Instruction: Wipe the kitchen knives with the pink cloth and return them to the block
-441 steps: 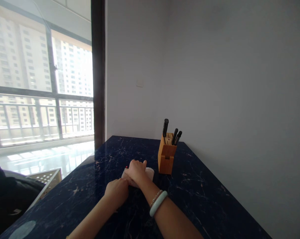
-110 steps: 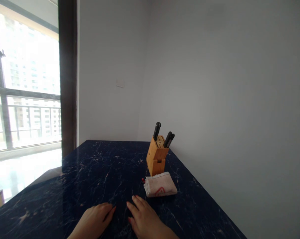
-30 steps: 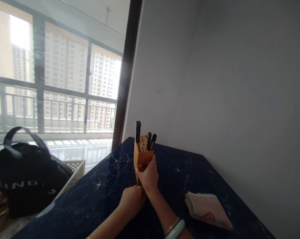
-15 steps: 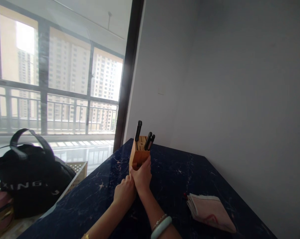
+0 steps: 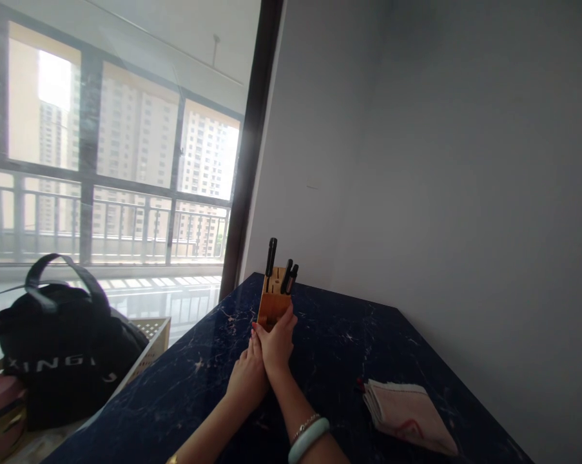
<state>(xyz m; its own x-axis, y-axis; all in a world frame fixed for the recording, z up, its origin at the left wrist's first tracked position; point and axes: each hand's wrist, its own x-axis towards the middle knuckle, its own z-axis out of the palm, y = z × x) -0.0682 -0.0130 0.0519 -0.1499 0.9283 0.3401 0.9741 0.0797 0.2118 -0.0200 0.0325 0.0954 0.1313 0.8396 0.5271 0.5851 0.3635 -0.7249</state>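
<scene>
A wooden knife block (image 5: 274, 304) stands on the dark blue marbled table, with black-handled knives in its top slots. One knife (image 5: 271, 258) sits at the left, higher than the two handles (image 5: 287, 276) on the right. My right hand (image 5: 278, 341) is wrapped round the block's lower front and right side, thumb at the left edge. Just below it, my left hand (image 5: 248, 375) lies against the block's lower left side, fingers close together and touching the right hand. Its fingertips are partly hidden. A pale green bangle (image 5: 309, 441) circles the right wrist.
A folded pink cloth (image 5: 409, 415) lies on the table (image 5: 339, 361) at the right, a small red item beside it. To the left, a black bag (image 5: 63, 348) rests in a light crate (image 5: 158, 332), near a pink-lidded container (image 5: 3, 409). A grey wall borders the table.
The knife block has turned slightly, so less of its left side shows. My left fingers have straightened and slid up toward the right thumb. The view has shifted a little.
</scene>
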